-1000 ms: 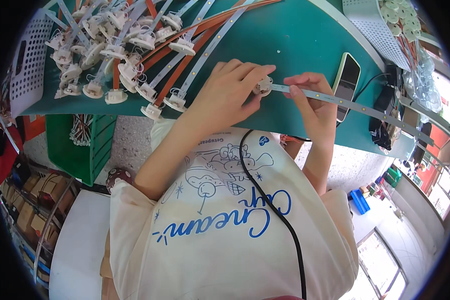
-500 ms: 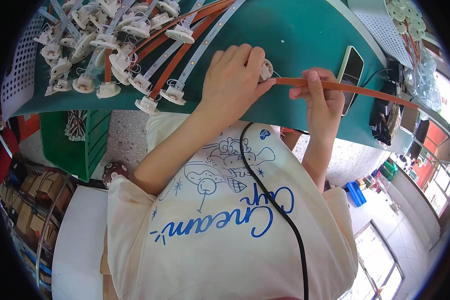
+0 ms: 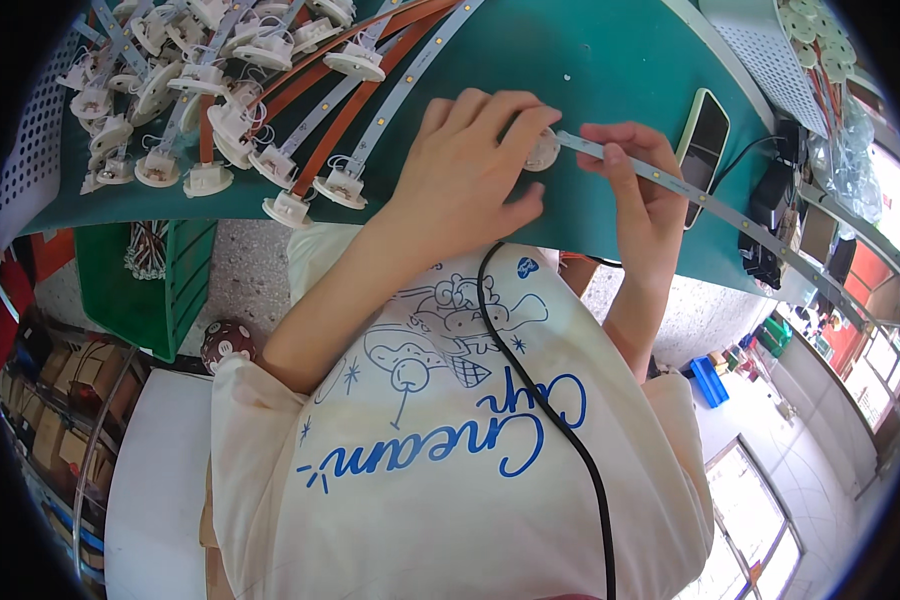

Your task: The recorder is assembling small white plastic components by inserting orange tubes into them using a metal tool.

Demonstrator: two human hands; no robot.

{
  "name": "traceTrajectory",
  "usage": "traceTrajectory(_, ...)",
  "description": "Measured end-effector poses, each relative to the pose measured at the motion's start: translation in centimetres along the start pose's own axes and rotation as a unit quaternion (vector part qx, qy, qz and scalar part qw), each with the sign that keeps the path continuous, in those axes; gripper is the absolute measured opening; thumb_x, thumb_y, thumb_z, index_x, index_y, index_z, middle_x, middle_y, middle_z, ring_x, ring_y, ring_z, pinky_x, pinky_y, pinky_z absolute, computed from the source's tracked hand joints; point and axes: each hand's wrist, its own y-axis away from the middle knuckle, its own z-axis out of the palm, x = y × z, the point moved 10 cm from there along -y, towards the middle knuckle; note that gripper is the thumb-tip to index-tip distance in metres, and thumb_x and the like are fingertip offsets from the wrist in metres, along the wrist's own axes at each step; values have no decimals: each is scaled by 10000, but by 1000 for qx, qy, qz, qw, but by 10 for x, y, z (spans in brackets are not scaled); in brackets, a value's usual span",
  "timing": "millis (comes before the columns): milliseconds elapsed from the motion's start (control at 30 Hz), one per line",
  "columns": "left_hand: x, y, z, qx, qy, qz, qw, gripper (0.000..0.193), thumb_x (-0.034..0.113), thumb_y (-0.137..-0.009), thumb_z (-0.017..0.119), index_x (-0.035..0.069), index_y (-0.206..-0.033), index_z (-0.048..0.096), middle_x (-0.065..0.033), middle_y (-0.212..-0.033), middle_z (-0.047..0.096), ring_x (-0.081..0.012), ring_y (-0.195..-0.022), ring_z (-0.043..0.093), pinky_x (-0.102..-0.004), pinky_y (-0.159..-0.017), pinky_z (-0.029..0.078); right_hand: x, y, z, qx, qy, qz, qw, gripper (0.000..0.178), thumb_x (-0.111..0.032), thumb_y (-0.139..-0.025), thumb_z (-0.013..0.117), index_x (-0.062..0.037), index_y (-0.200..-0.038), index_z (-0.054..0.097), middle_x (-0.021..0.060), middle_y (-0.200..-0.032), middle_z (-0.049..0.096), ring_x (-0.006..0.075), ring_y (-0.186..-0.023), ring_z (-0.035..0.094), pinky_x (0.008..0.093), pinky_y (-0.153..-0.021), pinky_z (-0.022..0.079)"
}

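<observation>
My right hand (image 3: 642, 180) pinches an LED strip (image 3: 715, 208) between thumb and fingers, its white side with small yellow chips facing up. The strip slants down to the right past the table edge. Its left end lies beside a round white end cap (image 3: 542, 152). My left hand (image 3: 475, 165) is around that cap, index fingertip at its upper edge and thumb spread apart below. Part of the cap is hidden behind the fingers. To the left lies a pile of LED strips (image 3: 395, 105) with white end caps (image 3: 340, 188), some showing orange backs.
A phone (image 3: 703, 140) lies right of my right hand, near black adapters (image 3: 765, 225) and a cable. White perforated baskets (image 3: 760, 55) stand at the table's sides. Below the green table (image 3: 580, 50) sits a green crate (image 3: 150, 290). A black cord (image 3: 560, 420) hangs over my shirt.
The strip has turned over from its orange side to its white LED side, and the cap has turned too. My left thumb has moved off the strip's end.
</observation>
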Motion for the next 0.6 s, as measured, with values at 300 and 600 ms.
traceTrajectory(300,-4,-4,9,-25,7,-45,999,579,240,-707,794,151,-1237,577,-10,-984,552,-188,-946,538,-349,-802,361,11,7,-5,-2,74,71,995,184,-58,-897,662,64,-1022,606,122,-946,673,129,-869,651,248,-799,544)
traceTrajectory(600,-9,-2,9,-20,15,-38,999,411,259,-695,803,144,-1049,630,12,-962,565,-188,-930,549,-360,-797,371,15,11,-3,16,69,99,993,175,-32,-867,686,70,-994,623,116,-884,679,146,-825,678,247,-755,560)
